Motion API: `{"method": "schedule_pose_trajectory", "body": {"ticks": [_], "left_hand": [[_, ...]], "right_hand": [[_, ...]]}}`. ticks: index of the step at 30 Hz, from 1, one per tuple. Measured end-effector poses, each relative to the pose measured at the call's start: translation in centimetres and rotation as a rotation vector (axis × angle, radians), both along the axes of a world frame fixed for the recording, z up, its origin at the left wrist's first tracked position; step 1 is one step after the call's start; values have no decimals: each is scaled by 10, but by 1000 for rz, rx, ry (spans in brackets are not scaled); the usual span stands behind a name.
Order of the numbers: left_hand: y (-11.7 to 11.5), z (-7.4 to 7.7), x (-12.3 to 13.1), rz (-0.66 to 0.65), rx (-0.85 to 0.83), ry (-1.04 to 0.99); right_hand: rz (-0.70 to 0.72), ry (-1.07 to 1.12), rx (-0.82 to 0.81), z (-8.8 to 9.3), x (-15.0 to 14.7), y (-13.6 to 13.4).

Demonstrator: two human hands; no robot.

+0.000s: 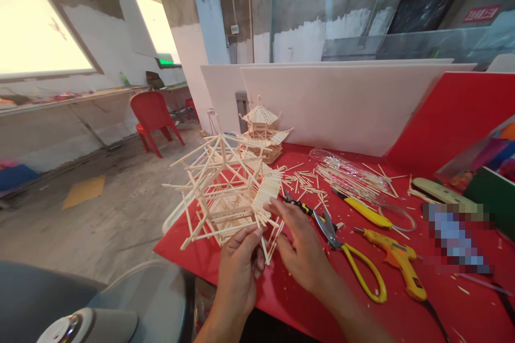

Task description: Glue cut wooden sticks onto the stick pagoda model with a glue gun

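A pavilion model made of thin wooden sticks (pixel 221 209) stands at the table's near left corner. Its upper frame is bare, and a panel of close-set slats (pixel 269 190) covers one roof side. My left hand (pixel 240 265) is closed, thumb and fingers pinching the model's near lower corner by its sticks. My right hand (pixel 300 244) has its fingers stretched out, the tips against the edge of the slatted panel. Its thumb is apart from the fingers, near the sloping sticks at that corner. Part of the left fingers is hidden behind the thumb.
Yellow-handled scissors (pixel 364 273), a yellow glue gun (pixel 396 260), a yellow-handled tool (pixel 368 211) and black-yellow pliers (pixel 300 203) lie right on the red table (pixel 333 316). Loose sticks (pixel 303 179) and a roofed stick model (pixel 261 134) stand behind. A grey stool (pixel 140 300) is lower left.
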State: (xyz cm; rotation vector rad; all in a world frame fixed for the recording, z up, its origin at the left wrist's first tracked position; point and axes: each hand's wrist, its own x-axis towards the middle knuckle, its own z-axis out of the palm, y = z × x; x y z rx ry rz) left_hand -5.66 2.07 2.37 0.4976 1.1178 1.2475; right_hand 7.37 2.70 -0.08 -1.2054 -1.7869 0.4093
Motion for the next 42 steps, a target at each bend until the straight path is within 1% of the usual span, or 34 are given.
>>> {"method": "schedule_pose_trajectory", "body": {"ticks": [23, 32, 42], "left_hand": [[-1, -1, 2, 1, 32, 19], [-2, 0, 3, 9, 0, -4], [-2, 0, 3, 8, 12, -12]], "right_hand": [[0, 19, -42, 1, -1, -1], [-3, 20, -47, 2, -2, -1], [-7, 17, -46, 2, -2, -1]]}}
